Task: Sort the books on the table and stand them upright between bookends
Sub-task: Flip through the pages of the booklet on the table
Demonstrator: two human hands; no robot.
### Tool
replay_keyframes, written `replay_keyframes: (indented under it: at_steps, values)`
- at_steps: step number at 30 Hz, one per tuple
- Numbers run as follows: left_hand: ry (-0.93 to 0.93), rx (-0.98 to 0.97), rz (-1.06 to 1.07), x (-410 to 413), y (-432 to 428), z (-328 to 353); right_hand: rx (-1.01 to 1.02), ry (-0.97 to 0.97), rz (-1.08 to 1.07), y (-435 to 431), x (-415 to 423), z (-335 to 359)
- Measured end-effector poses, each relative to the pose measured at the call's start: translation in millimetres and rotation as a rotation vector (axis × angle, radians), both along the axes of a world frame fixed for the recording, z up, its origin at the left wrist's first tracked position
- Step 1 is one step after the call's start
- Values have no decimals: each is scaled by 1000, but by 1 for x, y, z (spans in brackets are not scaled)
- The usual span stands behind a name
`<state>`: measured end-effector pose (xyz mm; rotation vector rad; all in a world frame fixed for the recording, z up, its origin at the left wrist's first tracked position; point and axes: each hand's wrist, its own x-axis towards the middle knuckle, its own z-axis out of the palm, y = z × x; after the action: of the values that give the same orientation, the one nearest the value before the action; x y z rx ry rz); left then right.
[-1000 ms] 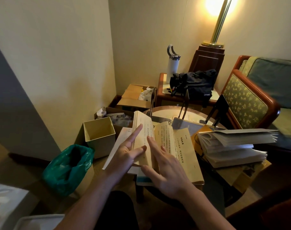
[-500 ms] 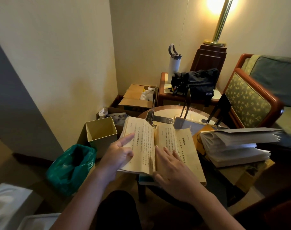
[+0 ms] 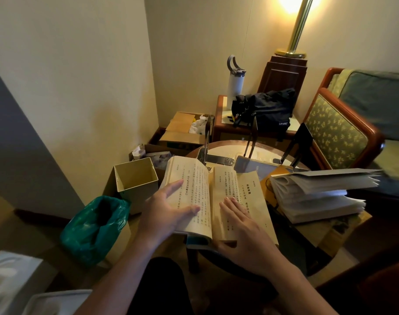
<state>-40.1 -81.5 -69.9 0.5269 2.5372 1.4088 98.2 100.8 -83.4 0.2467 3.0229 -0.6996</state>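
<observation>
An open book (image 3: 207,192) with yellowed pages of vertical print lies at the near edge of the round table (image 3: 223,148). My left hand (image 3: 164,212) rests flat on its left pages, fingers spread. My right hand (image 3: 241,226) presses flat on its right pages. To the right lies a thick open book (image 3: 316,194) with fanned grey pages on top of other books. Three dark metal bookends stand behind: a left bookend (image 3: 206,142), a middle bookend (image 3: 250,142) and a right bookend (image 3: 296,146).
A cream square bin (image 3: 135,178) and a green plastic bag (image 3: 94,226) sit on the floor at left. Cardboard boxes (image 3: 182,130) lie by the wall. A side table holds a white bottle (image 3: 235,83) and a black bag (image 3: 264,108). An armchair (image 3: 344,126) stands right.
The raised left pages have been laid down flat. My left hand has gone from pinching the upright leaves to lying spread on the left page. The right hand stays on the right page.
</observation>
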Motion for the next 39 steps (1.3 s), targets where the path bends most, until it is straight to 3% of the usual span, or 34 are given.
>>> replay_keyframes:
  at_steps: [6, 23, 33, 39]
  values:
    - [35, 13, -37, -1, -5, 0, -55, 78, -35, 3, 2, -5]
    - [-112, 250, -143, 5, 0, -1, -367, 244, -275, -1, 13, 7]
    - [-70, 270, -163, 7, 4, 4, -91, 110, -143, -17, 2, 31]
    - [-261, 494, -167, 11, 10, 15, -56, 110, -29, -40, -12, 47]
